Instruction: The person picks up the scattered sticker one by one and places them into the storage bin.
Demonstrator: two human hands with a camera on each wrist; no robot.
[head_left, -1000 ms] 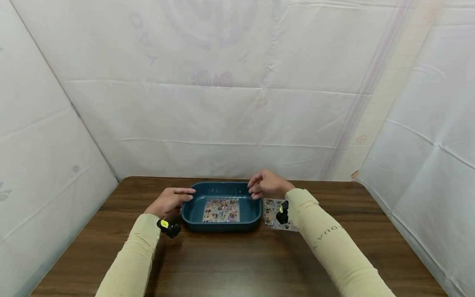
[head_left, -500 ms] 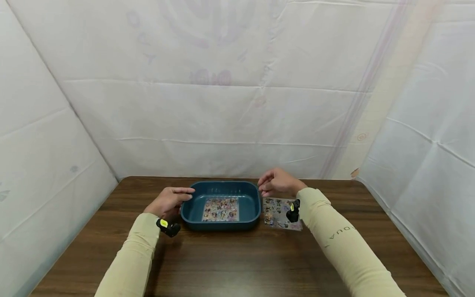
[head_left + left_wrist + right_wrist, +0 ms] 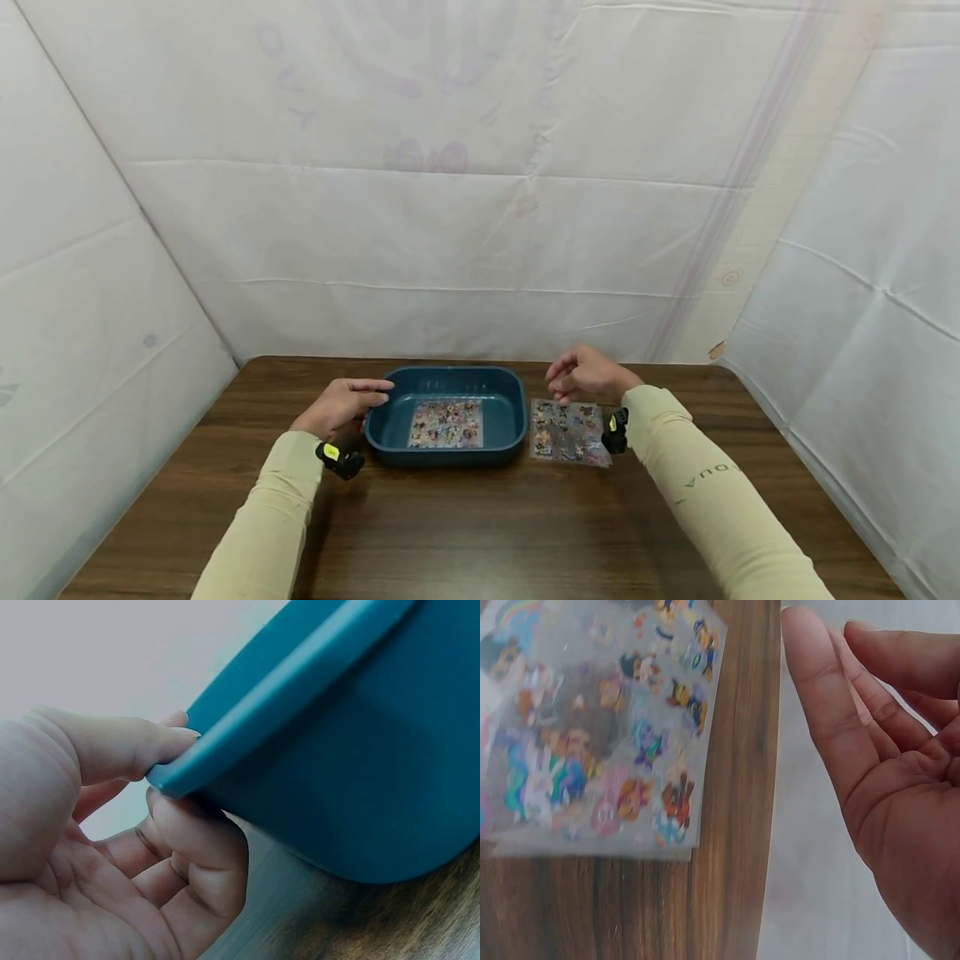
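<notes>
Nearest, two pale yellow-green sleeves reach in over the brown wood-grain worktop [image 3: 450, 533], the left sleeve [image 3: 262, 517] and the right sleeve [image 3: 720, 508], which bears dark lettering. At each cuff sits a small black device with a yellow label: the left device [image 3: 341, 461] and the right device [image 3: 617, 431]. The right one overlaps the edge of a stack of clear sticker sheets [image 3: 566, 433], covering a little of its right side. The sheets lie flat on the worktop with their edges slightly out of line, printed with small colourful cartoon figures.

Just beside the stack, to its left, stands a dark blue-green tub [image 3: 450, 457], upright. One printed sheet [image 3: 447, 423] lies flat on its floor; the tub's raised walls surround it. The left hand [image 3: 341, 408] pinches the tub's left rim, thumb on top and a bent finger beneath, hiding a bit of that end. The right hand [image 3: 588, 375] is over the far edge of the stack, clear of the tub, its fingers loosely bent with a gap between thumb and fingers.

Behind the worktop hangs a creased white backdrop [image 3: 450, 250] with faint purple print, flanked by white side panels [image 3: 877, 333].
</notes>
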